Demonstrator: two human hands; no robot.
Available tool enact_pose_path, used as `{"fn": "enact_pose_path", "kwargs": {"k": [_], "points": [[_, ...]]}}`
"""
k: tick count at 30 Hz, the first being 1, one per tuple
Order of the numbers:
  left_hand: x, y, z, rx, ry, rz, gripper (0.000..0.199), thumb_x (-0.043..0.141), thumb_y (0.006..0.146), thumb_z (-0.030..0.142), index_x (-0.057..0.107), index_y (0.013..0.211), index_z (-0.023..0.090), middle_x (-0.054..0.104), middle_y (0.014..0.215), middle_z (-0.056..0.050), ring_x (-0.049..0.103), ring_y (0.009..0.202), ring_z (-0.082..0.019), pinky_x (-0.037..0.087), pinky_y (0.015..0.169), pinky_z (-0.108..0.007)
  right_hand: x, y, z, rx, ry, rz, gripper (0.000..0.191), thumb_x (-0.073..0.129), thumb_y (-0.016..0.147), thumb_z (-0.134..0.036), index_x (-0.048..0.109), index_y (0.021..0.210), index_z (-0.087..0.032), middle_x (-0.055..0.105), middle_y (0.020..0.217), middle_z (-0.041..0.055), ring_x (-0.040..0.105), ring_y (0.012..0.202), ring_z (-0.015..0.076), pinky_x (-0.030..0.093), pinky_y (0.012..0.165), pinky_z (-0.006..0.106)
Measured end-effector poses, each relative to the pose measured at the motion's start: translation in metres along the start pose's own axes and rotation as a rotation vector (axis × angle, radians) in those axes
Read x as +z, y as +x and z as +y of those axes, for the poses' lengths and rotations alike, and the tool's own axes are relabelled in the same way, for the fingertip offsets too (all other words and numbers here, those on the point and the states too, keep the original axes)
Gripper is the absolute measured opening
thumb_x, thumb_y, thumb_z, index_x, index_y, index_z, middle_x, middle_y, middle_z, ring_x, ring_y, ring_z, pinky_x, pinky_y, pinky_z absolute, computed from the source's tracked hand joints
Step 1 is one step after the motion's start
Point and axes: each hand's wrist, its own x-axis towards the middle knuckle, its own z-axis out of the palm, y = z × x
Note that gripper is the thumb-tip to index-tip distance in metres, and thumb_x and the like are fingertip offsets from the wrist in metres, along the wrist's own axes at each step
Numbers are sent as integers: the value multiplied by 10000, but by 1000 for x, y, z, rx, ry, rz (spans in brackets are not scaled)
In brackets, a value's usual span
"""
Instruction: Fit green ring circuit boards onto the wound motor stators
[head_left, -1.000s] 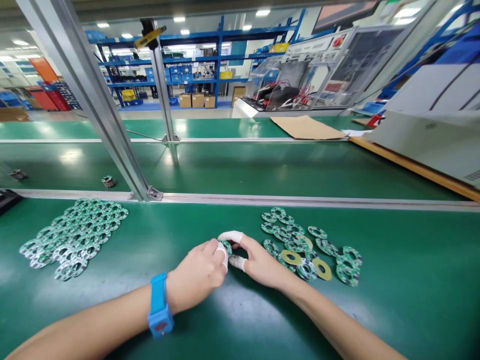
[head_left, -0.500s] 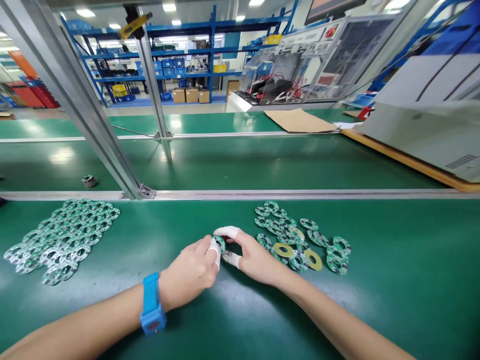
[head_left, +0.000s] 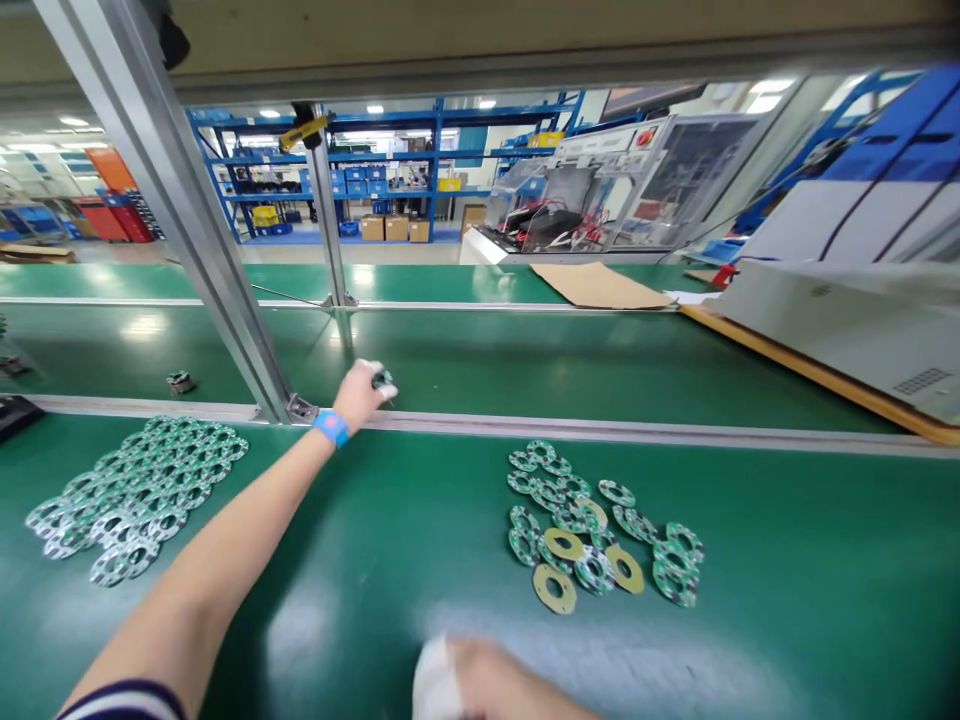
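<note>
Ring (head_left: 383,379), axis unclear, clamped in fingers of left hand (head_left: 361,391); right hand (head_left: 469,682) blurred, cannot tell fingers' state.

Worn on the head, the one camera faces forward and down across the green bench (head_left: 420,540), the right hand (head_left: 461,678) close, the left hand (head_left: 361,395) farther off, blue shelving (head_left: 435,185) distant.

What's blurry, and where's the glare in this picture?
In the head view, the white-tipped right hand is blurred at the bottom edge; same head view: pale glare streaks the smooth green worktop, while the white-tipped left hand looks sharper.
</note>
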Motion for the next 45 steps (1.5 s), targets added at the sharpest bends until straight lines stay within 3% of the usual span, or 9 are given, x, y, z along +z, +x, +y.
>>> {"fn": "enact_pose_path", "kwargs": {"k": [4, 8, 13, 17, 24, 28, 34, 40, 45], "points": [[-3, 39, -36, -106, 0, 67, 361, 639, 700, 178, 569, 1033, 58, 566, 1007, -158, 515, 1018, -303, 402, 896, -434, -26, -2, -3, 120, -90, 142, 302, 730, 587, -225, 638, 874, -207, 562, 795, -11, 499, 684, 131, 371, 594, 214], [1, -7, -30, -19, -34, 77, 613, 624, 682, 166, 429, 1256, 76, 434, 1278, -183, 340, 1240, -317, 283, 1036, -462, -25, -1, -17, 186, -163, 117, 441, 740, 577, -358, 598, 979, -244, 575, 911, 2, 516, 782, 167, 363, 629, 238], [-13, -97, -6, 151, -304, -417, 587, 567, 612, 41, 543, 1181, 179, 572, 1167, -68, 560, 1004, -193, 470, 870, -307, -14, 8, -26, 195, -203, 184, 308, 702, 658, -266, 600, 948, -246, 572, 956, 13, 522, 855, 179, 392, 703, 249], [-22, -131, 14, 161, -514, -709, 716, 623, 591, 43, 470, 1274, 195, 584, 1171, -56, 564, 985, -193, 458, 882, -314, -21, 16, -16, 203, -222, 382, 353, 609, 681, -94, 576, 1011, -215, 573, 975, 37, 532, 872, 182, 422, 762, 284], [6, -132, 35, 177, -571, -512, 702, 717, 644, 165, 441, 1289, 187, 602, 1144, -62, 577, 970, -192, 455, 859, -301, -23, 12, 3, 88, -541, 657, 495, 530, 747, -61, 498, 1218, -211, 563, 1094, 102, 549, 883, 209, 485, 720, 327], [14, -130, 33, 291, -495, -445, 464, 688, 695, 176, 572, 1144, 174, 636, 982, -49, 574, 879, -170, 453, 788, -267, -25, 10, 7, -147, -793, 652, 254, 444, 842, -110, 641, 983, -187, 628, 899, 88, 530, 784, 202, 446, 605, 296], [11, -128, 34, 326, -427, -430, 361, 603, 682, 21, 631, 1011, 167, 640, 934, -38, 564, 861, -155, 445, 774, -245, -17, 11, 5, -310, -1020, 484, 338, 392, 865, -65, 637, 648, -149, 567, 582, 66, 528, 669, 197, 370, 503, 289], [13, -128, 35, 263, -442, -402, 349, 675, 710, 139, 616, 1051, 177, 652, 960, -43, 574, 886, -166, 455, 807, -273, -49, -6, -3, -18, -727, 461, 282, 491, 848, -240, 631, 1083, -172, 692, 930, 85, 628, 779, 201, 508, 644, 303], [13, -129, 31, 189, -458, -440, 559, 704, 679, 183, 522, 1208, 169, 604, 1137, -87, 554, 1032, -202, 440, 910, -329, -99, -28, 24, 432, -874, 392, 596, 377, 614, 88, 666, 1062, -179, 614, 1170, 123, 579, 1062, 268, 487, 834, 383]]}}
